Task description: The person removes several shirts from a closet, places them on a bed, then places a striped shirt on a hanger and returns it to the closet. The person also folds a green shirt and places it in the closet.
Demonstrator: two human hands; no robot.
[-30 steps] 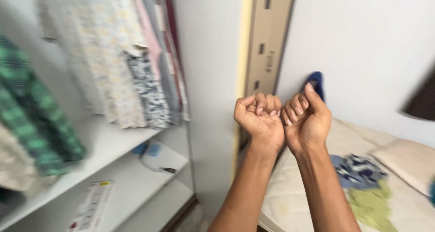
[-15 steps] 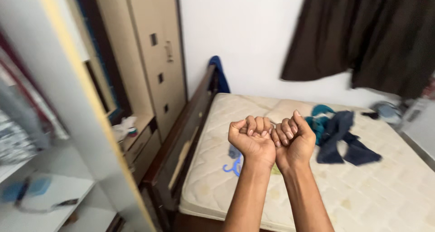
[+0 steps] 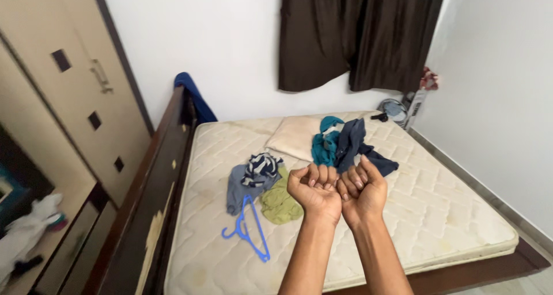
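**Empty fists over an unsorted bed**

We hold our left hand [image 3: 314, 190] and right hand [image 3: 363, 189] curled into touching fists, gripping nothing. Beyond them on the mattress [image 3: 438, 214], at frame centre, lie a blue hanger [image 3: 247, 231], a green garment [image 3: 279, 203] and dark clothes [image 3: 345, 145], all still loose.

A home bedroom is shown: a bare quilted mattress [image 3: 357, 214] is set in a dark wooden bed frame [image 3: 155, 208], with a pillow [image 3: 294, 138] at the far end. Loose clothes [image 3: 345, 145] and a blue hanger [image 3: 247, 231] are scattered on it. A beige wardrobe [image 3: 69, 87] is seen at the left, a dark curtain [image 3: 357, 36] on the far wall
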